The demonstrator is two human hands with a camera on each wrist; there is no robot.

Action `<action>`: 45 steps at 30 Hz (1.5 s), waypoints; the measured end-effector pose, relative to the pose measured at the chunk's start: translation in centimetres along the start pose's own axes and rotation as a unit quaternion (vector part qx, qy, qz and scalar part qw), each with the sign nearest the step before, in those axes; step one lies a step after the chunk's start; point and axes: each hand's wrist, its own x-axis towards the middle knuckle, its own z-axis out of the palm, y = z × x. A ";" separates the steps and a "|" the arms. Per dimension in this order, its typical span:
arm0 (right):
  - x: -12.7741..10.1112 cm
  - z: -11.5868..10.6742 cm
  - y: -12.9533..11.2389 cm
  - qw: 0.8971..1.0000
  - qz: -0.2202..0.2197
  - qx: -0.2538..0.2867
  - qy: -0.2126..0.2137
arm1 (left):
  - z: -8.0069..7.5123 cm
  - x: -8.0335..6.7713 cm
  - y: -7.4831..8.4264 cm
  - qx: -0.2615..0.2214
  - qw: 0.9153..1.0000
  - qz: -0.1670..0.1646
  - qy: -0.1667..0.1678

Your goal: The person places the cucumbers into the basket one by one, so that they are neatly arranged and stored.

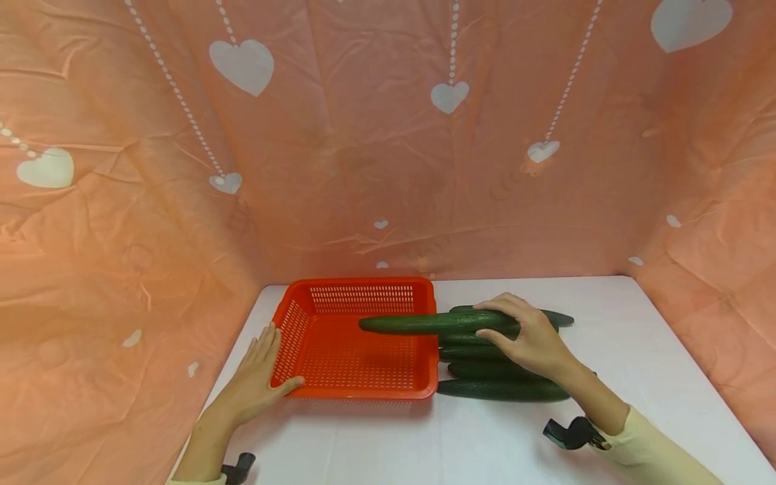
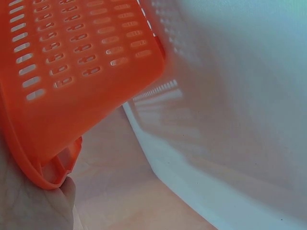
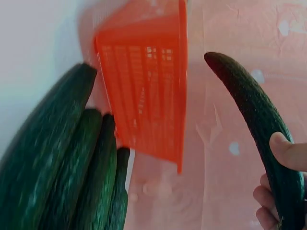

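Note:
My right hand [image 1: 538, 339] grips a long dark green cucumber [image 1: 403, 325] near one end, thumb on one side and fingers on the other. The cucumber is raised, its free end over the right part of an orange perforated plastic basket [image 1: 364, 393]. No other cucumber shows inside the basket. In the right wrist view, the held cucumber [image 3: 247, 93] curves beyond the basket's rim [image 3: 182, 86]. My left hand [image 1: 251, 380] rests against the basket's left side, fingers extended along the rim and thumb spread at the near corner. The left wrist view shows the basket's outer wall [image 2: 91, 105] close up.
Several more cucumbers [image 1: 503, 389] lie side by side right of the basket, partly covered by my right hand. They rest on a white tabletop [image 1: 388, 444]. Orange sheeting with white hearts [image 1: 364, 168] hangs behind and at both sides of the table.

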 end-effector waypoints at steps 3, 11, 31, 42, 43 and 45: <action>0.6 1.3 -0.5 1.000 0.007 0.006 -0.006 | 0.1 0.0 0.0 0.000 1.000 0.001 0.001; 2.4 5.0 -2.2 0.999 0.010 0.030 -0.022 | 0.2 -0.1 0.0 -0.005 1.000 0.006 0.005; 3.4 13.1 -6.4 0.993 0.081 0.044 -0.075 | 0.0 0.0 0.1 0.002 1.000 0.004 0.003; 3.3 15.7 -7.4 0.990 0.103 0.025 -0.092 | 0.2 0.0 0.0 0.005 1.000 0.005 0.004; 3.3 15.8 -7.5 0.990 0.103 0.021 -0.094 | 0.2 -0.1 0.0 0.004 1.000 0.005 0.004; 3.2 16.1 -7.5 0.989 0.105 0.017 -0.098 | 0.3 -0.1 0.0 0.001 1.000 0.004 0.004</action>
